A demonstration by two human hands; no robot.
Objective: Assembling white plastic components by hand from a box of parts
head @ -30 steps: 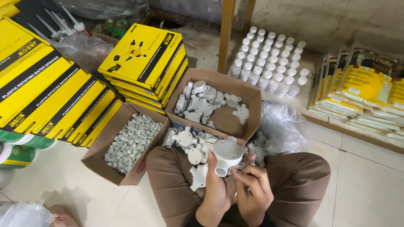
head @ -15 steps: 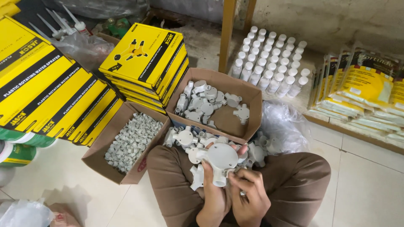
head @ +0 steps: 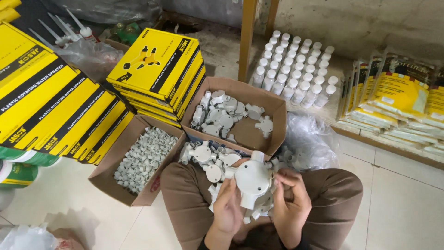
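I sit cross-legged on the floor with both hands on one white round plastic junction box [head: 252, 179] that has stubby pipe outlets. My left hand [head: 227, 208] grips its lower left side. My right hand [head: 290, 198] holds its right edge with the fingers curled around it. More white junction boxes [head: 208, 159] lie piled on my lap, just beyond the hands. An open cardboard box [head: 273, 115] past my knees holds several of the same fittings.
A second cardboard box [head: 108, 183] of small white plastic pieces stands at the left. Stacks of flat yellow cartons [head: 157, 69] fill the left side. Rows of white bottles [head: 296, 69], yellow packets [head: 397, 97] and a clear plastic bag [head: 312, 139] lie to the right.
The junction box has turned in my hands, from showing its open cup to showing its round closed face. Both hands shifted slightly around it.
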